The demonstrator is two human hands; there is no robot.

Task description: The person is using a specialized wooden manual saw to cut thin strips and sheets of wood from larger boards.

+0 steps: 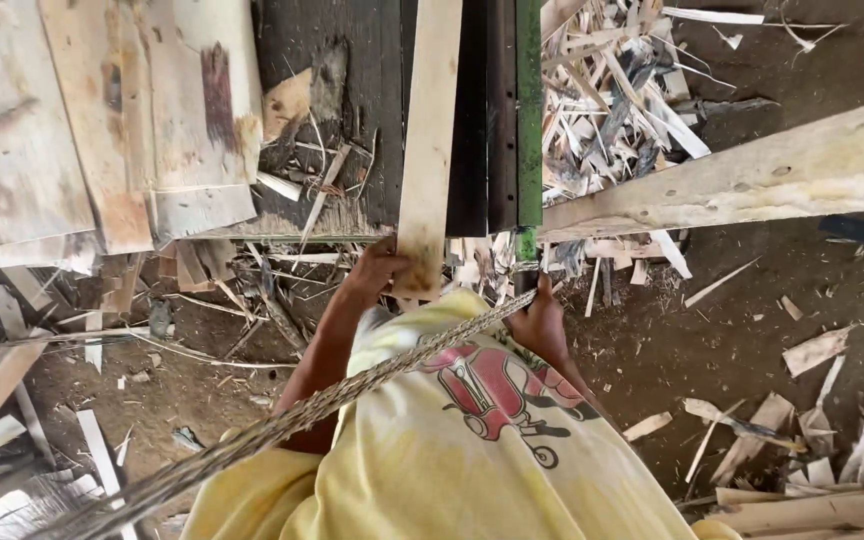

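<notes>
Left hand point(372, 270) grips the near end of a pale wooden slat point(430, 140) on the dark bench point(372, 110). Right hand point(540, 322) curls around a green post point(528, 110) at the bench's edge

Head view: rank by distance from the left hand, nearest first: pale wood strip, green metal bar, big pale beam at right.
1. Pale wood strip: held at its near end by the left hand.
2. Green metal bar: just right of the strip, nearer the right hand.
3. Big pale beam: far right, slanting up.
</notes>
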